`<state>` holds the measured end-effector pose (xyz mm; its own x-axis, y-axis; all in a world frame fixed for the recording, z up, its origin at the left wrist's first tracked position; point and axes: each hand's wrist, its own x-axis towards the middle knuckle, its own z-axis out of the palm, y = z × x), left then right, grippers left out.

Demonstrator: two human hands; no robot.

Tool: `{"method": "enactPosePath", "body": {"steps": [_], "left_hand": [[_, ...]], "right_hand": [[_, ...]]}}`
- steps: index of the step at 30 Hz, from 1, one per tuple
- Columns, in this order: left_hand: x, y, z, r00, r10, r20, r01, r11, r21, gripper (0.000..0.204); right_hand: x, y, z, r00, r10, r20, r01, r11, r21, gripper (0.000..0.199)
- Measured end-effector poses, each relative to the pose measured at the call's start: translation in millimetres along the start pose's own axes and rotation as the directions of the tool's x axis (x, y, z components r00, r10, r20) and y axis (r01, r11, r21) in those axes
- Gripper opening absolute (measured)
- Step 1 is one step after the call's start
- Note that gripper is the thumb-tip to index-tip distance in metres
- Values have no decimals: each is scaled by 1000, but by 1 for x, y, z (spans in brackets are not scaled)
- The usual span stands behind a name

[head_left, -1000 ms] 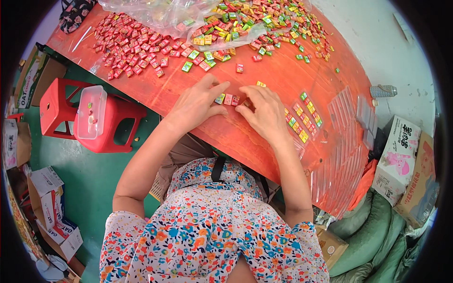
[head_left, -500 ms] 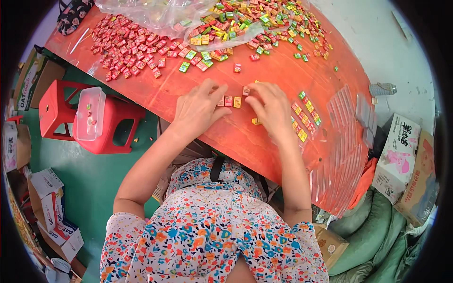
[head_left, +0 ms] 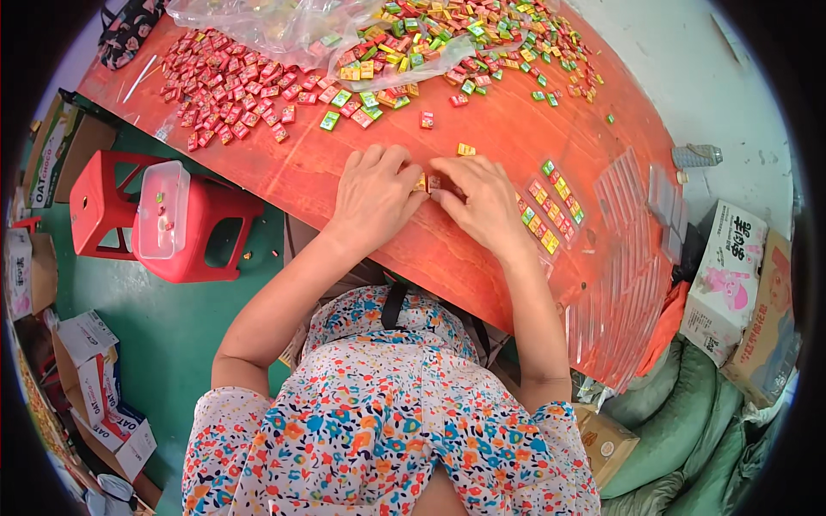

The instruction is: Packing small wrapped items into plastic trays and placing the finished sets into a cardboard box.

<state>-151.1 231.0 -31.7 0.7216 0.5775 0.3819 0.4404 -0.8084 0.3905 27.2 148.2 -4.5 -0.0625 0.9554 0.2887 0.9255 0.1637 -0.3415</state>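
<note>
My left hand (head_left: 375, 196) and my right hand (head_left: 482, 199) face each other over the near part of the orange-red table. Between their fingertips sit a small yellow box (head_left: 421, 182) and a small red box (head_left: 434, 183), pressed side by side. My left fingers curl round the yellow end and cover whatever else is in that row. My right thumb and fingers close on the red end. One loose yellow box (head_left: 465, 150) lies just beyond my right hand. Filled clear trays (head_left: 551, 205) with rows of red, yellow and green boxes lie to the right.
A heap of red boxes (head_left: 232, 86) spreads across the far left. Mixed boxes (head_left: 447, 34) lie beyond, partly under a clear plastic bag (head_left: 284, 30). Stacked empty clear trays (head_left: 615, 301) line the right edge. Red stools (head_left: 202, 228) bear a clear tub (head_left: 163, 211) at left.
My hands have come closer together, closing round the short row that showed between them. My right hand has moved down and left, uncovering the far yellow box.
</note>
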Motion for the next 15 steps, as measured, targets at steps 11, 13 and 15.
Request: {"method": "enactPosePath", "body": {"steps": [11,13,15], "left_hand": [[27,3,3,994,103,-29,-105,992,-63,40],[47,0,12,992,116,-38,-119,990,-79,38],[69,-13,30,941,339,-22,-338,931,-140,35]], "right_hand": [[-17,3,-10,986,158,-53,-165,970,-177,31],[-18,4,-6,989,148,-27,-150,971,-185,26],[-14,1,-1,991,137,-11,-137,975,-173,26]]}}
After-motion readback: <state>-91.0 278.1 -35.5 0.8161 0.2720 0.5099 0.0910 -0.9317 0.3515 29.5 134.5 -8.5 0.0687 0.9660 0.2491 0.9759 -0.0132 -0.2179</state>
